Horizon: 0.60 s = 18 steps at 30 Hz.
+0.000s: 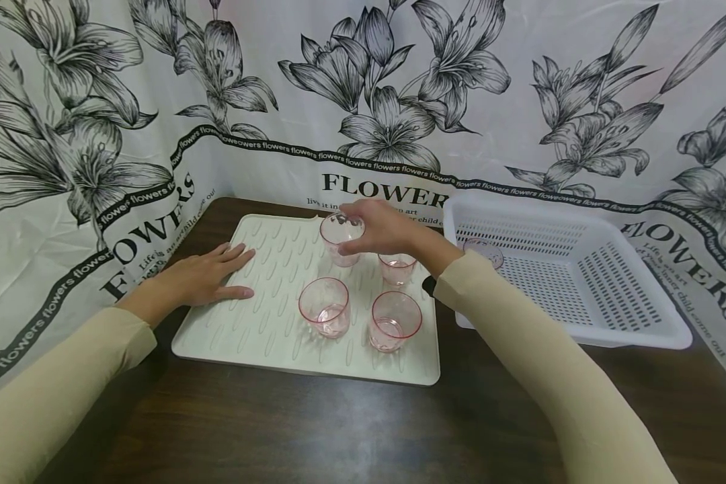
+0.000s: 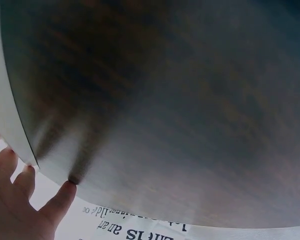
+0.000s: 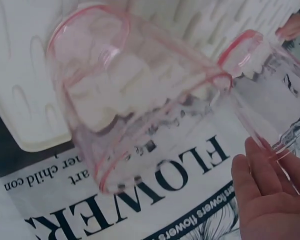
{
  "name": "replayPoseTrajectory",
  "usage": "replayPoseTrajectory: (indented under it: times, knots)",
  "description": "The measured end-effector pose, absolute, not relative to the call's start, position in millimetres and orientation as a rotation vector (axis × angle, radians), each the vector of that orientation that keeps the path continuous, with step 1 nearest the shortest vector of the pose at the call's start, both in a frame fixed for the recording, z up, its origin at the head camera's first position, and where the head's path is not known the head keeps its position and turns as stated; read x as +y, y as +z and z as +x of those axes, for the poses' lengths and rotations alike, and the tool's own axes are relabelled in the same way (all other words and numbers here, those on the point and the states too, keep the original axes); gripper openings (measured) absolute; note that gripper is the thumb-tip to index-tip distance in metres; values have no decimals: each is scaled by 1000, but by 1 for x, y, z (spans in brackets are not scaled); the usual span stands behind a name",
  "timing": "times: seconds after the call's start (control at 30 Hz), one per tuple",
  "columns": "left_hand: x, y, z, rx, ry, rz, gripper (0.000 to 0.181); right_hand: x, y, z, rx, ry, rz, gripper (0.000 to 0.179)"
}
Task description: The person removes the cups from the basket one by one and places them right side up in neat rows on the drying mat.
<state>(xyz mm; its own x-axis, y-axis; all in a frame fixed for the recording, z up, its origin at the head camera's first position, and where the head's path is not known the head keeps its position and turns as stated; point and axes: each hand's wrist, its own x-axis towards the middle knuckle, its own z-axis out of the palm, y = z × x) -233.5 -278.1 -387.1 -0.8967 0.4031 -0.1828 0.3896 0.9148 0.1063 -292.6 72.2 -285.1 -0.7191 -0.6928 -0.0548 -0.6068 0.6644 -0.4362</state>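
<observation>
My right hand [image 1: 382, 228] grips a clear pink-rimmed glass [image 1: 333, 252] at the back of the white ridged drying mat [image 1: 260, 269]; whether its base touches the mat I cannot tell. In the right wrist view, fingers [image 3: 257, 170] curl against that glass [image 3: 280, 107], and another glass [image 3: 140, 100] stands close by. Three more such glasses are on the mat: one glass [image 1: 397, 271] partly behind the right wrist, one [image 1: 325, 309] nearer the middle, one [image 1: 395, 323] at the front right. My left hand [image 1: 208, 275], fingers spread, rests on the mat's left edge.
A white perforated plastic basket [image 1: 635, 296] stands right of the mat, with one pink-rimmed glass [image 1: 487, 253] in its left end. Everything sits on a dark wooden table [image 1: 290, 423]. A flower-printed cloth [image 1: 248, 168] hangs behind and along the left side.
</observation>
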Motion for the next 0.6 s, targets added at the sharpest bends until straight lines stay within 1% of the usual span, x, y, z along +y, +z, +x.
replayPoseTrajectory:
  times: [0.4,0.6]
  knots:
    - [-278,-386,-232,2873,117,599,94,61,-302,-293,2627,-545,-1014,80]
    - [-278,-387,-233,2877,104,603,95,57,-307,-293,2587,-601,-1048,78]
